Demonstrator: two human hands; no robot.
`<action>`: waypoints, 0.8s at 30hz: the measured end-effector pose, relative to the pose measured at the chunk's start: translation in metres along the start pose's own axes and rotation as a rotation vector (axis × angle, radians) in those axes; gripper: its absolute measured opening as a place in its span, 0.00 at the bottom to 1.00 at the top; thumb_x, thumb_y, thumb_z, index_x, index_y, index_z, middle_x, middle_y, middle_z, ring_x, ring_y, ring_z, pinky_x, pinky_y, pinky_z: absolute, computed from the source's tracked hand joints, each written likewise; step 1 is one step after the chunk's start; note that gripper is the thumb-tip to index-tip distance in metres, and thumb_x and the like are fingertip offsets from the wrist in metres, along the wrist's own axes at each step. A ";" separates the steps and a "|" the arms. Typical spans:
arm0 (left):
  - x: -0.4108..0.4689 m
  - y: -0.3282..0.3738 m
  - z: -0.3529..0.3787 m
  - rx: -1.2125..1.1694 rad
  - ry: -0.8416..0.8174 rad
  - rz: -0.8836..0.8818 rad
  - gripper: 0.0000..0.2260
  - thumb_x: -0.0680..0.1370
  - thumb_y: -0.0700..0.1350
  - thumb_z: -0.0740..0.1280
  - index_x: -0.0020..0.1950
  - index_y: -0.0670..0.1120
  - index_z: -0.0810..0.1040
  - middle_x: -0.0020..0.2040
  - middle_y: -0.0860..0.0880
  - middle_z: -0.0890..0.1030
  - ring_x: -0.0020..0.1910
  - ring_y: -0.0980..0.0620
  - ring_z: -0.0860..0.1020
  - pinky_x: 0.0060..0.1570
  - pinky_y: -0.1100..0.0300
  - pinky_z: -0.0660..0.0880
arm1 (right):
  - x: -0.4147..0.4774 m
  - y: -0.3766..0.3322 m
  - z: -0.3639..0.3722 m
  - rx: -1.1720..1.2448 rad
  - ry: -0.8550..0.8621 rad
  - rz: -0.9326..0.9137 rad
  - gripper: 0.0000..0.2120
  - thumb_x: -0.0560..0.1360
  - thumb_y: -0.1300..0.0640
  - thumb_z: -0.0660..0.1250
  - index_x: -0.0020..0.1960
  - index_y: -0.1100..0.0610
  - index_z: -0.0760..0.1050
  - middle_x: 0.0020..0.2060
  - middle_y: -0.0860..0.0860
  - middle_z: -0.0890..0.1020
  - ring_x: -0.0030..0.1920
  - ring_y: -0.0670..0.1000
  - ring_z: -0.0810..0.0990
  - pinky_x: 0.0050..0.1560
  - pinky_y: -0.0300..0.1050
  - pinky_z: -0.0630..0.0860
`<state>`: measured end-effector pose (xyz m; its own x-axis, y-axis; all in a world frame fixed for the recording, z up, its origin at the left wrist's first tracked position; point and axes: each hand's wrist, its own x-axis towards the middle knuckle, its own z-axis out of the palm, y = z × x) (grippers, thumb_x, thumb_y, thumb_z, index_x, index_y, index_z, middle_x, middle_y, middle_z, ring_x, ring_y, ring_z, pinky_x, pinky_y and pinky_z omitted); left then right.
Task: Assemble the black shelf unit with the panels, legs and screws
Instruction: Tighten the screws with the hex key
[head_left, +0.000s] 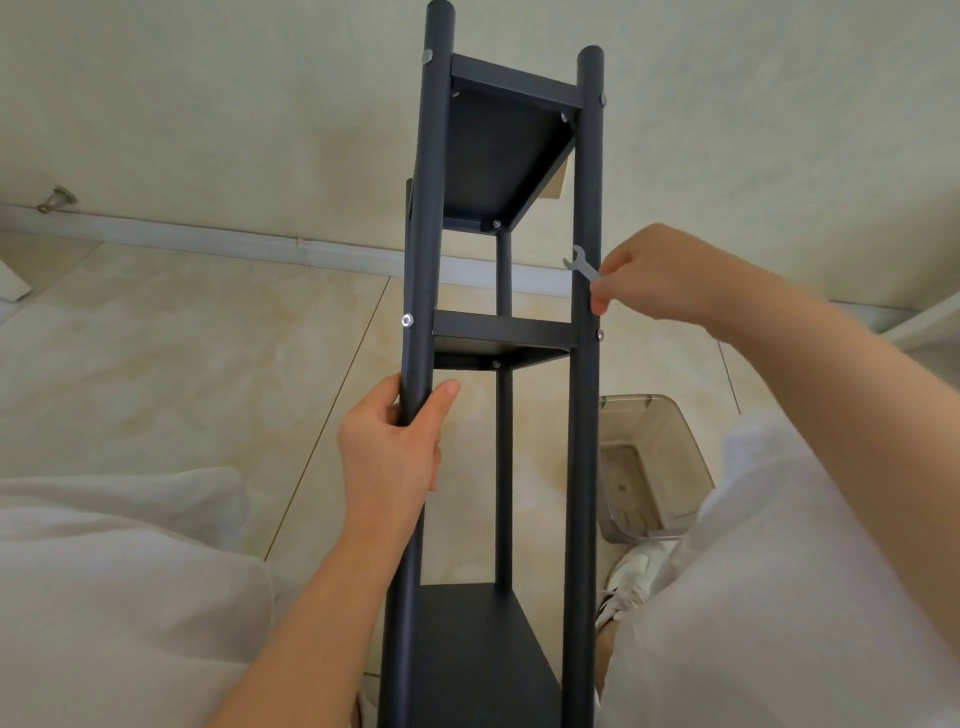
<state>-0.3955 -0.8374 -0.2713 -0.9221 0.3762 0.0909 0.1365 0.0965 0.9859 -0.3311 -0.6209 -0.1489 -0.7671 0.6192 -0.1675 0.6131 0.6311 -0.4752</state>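
Observation:
The black shelf unit (504, 332) lies tilted between my knees, its round legs running away from me toward the wall. Three panels sit between the legs: a far one (504, 156), a middle one (504, 343) and a near one (467, 660). Silver screws show on the legs, one on the left leg (408, 320) and one on the right leg (600, 335) at the middle panel. My left hand (395, 441) grips the left leg just below that panel. My right hand (660, 275) pinches a small silver wrench (582, 264) beside the right leg, above its screw.
A clear plastic bin (649, 462) stands on the tiled floor to the right of the shelf unit, by my white shoe (626, 582). A white baseboard (208, 234) runs along the wall ahead. My legs in light trousers flank the unit.

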 end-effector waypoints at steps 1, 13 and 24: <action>0.000 0.000 0.000 0.005 -0.001 0.001 0.09 0.77 0.50 0.71 0.45 0.44 0.79 0.29 0.39 0.73 0.21 0.51 0.70 0.23 0.60 0.72 | 0.007 0.004 0.002 0.152 -0.029 0.061 0.10 0.75 0.58 0.68 0.51 0.62 0.82 0.46 0.52 0.77 0.46 0.53 0.75 0.42 0.39 0.73; 0.006 -0.005 -0.005 0.001 0.013 -0.025 0.09 0.77 0.48 0.71 0.48 0.43 0.79 0.28 0.42 0.71 0.21 0.51 0.69 0.22 0.59 0.70 | 0.013 -0.002 0.010 0.906 -0.125 0.097 0.06 0.76 0.59 0.69 0.49 0.61 0.80 0.60 0.59 0.77 0.53 0.59 0.82 0.52 0.51 0.82; 0.029 -0.020 -0.010 0.026 0.078 -0.010 0.14 0.81 0.49 0.67 0.43 0.40 0.73 0.30 0.44 0.70 0.23 0.52 0.68 0.22 0.61 0.68 | 0.006 -0.018 0.007 1.073 -0.154 -0.172 0.10 0.78 0.59 0.66 0.42 0.57 0.85 0.46 0.53 0.78 0.45 0.50 0.78 0.53 0.48 0.81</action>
<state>-0.4283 -0.8381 -0.2867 -0.9488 0.3018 0.0927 0.1356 0.1245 0.9829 -0.3477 -0.6318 -0.1479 -0.8876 0.4501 -0.0977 0.0703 -0.0773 -0.9945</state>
